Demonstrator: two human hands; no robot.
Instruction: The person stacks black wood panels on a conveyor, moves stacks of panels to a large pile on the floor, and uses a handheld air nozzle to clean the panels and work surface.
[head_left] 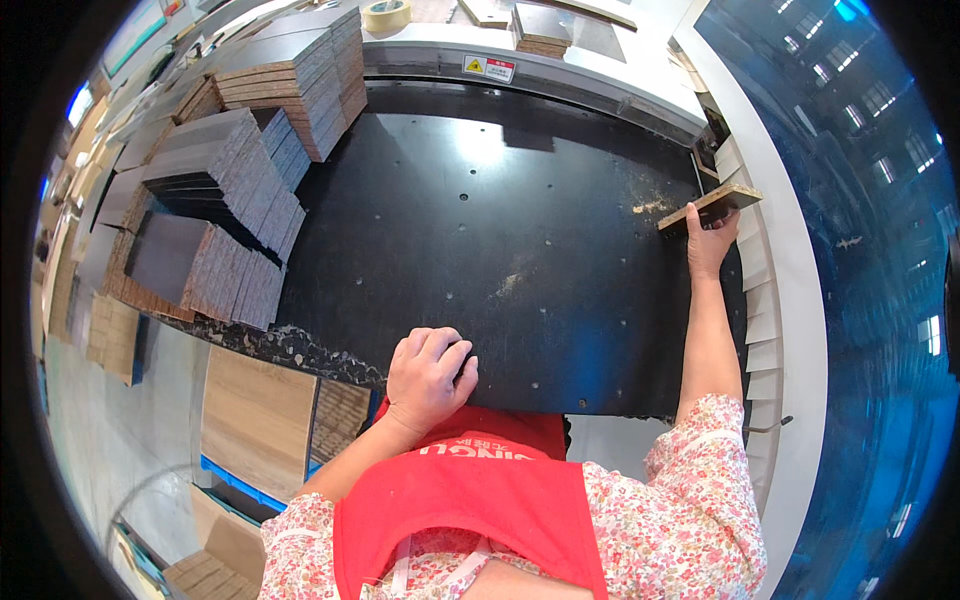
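My right hand (710,245) reaches out to the far right of the black tabletop (430,270) and grips a small particleboard panel (728,196). The panel is tilted, with its speckled raw edge facing me, beside the machine's white side rail. Part of its dark face is hidden by my fingers. My left hand (430,375) rests at the near edge of the tabletop, its fingers curled together, with nothing visible in them. Some pale sawdust (650,205) lies next to the panel.
Stacks of cut particleboard panels (235,255) stand along the tabletop's left side. Behind it, a white ledge holds a tape roll (386,14) and a small panel stack (541,28). A wood-grain board (258,410) lies lower left. A blue glossy surface (870,270) is at right.
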